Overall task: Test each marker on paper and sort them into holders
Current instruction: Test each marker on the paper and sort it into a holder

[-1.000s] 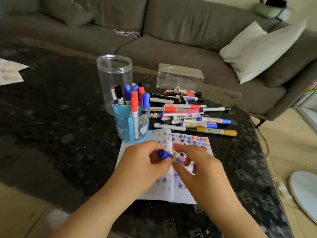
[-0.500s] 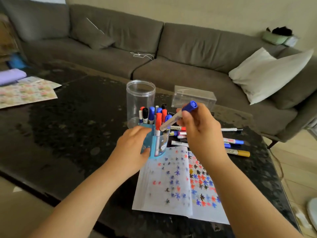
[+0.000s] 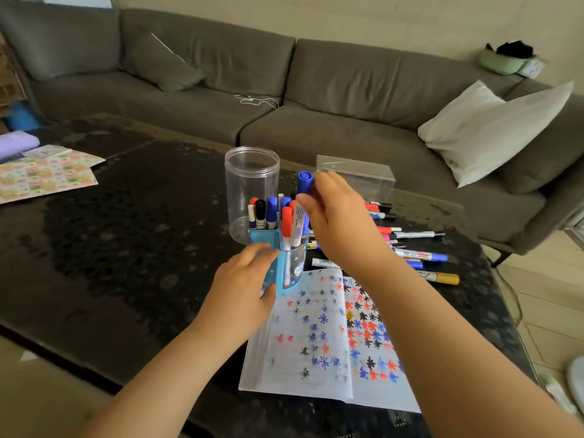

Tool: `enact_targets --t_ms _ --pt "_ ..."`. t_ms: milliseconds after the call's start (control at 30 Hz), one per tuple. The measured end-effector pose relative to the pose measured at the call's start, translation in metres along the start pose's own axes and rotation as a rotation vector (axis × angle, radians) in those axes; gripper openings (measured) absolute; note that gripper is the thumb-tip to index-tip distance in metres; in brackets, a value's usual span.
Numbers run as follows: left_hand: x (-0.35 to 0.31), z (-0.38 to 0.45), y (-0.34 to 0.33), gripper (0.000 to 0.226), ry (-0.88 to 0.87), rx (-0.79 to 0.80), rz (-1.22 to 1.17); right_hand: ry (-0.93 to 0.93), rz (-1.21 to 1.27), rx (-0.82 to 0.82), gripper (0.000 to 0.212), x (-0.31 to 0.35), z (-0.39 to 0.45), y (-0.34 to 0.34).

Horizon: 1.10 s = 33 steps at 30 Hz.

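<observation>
My right hand (image 3: 338, 216) pinches a blue-capped white marker (image 3: 300, 210), held nearly upright with its lower end inside the blue pen holder (image 3: 284, 267). Several capped markers in red, blue and black stand in that holder. My left hand (image 3: 243, 286) grips the holder's near left side. An open notebook (image 3: 316, 343) covered with red, blue and black test marks lies just in front of the holder. A pile of loose markers (image 3: 407, 245) lies to the right, partly hidden behind my right hand.
A tall clear plastic jar (image 3: 252, 188) stands behind the holder, and a clear rectangular box (image 3: 357, 175) sits further right. Patterned paper (image 3: 41, 175) lies at the dark table's far left. A grey sofa with a white cushion (image 3: 493, 131) runs behind the table.
The marker went from being handled by both hands over the notebook to my right hand alone, then tipped upright into the blue holder. My left hand moved to the holder.
</observation>
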<state>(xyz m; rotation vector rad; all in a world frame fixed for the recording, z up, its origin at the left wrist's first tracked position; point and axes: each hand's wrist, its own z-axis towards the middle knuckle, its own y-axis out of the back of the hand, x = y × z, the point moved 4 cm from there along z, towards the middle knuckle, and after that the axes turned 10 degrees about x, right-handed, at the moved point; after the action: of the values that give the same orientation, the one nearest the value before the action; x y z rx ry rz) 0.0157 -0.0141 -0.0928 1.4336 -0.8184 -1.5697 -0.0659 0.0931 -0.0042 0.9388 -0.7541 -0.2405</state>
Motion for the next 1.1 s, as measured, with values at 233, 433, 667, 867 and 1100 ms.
enact_targets --t_ms 233,433,667,867,1100 --pt "0.001 0.001 -0.001 0.055 0.01 -0.041 0.014 -0.139 -0.003 0.083 0.017 -0.026 -0.003 -0.019" --pt "-0.003 -0.002 -0.008 0.043 -0.013 -0.123 0.026 -0.259 0.039 0.138 0.016 -0.046 -0.014 -0.046" --pt "-0.024 0.003 -0.042 0.035 -0.065 0.017 -0.116 -0.475 0.069 0.065 0.034 -0.104 -0.077 -0.05" --pt "-0.049 0.025 -0.076 0.034 -0.121 0.114 -0.175 -0.708 -0.162 0.124 0.043 -0.176 -0.112 -0.033" --pt "-0.062 0.044 -0.095 0.033 -0.119 0.064 -0.236 -0.525 -0.425 0.242 0.036 -0.2 -0.087 -0.035"
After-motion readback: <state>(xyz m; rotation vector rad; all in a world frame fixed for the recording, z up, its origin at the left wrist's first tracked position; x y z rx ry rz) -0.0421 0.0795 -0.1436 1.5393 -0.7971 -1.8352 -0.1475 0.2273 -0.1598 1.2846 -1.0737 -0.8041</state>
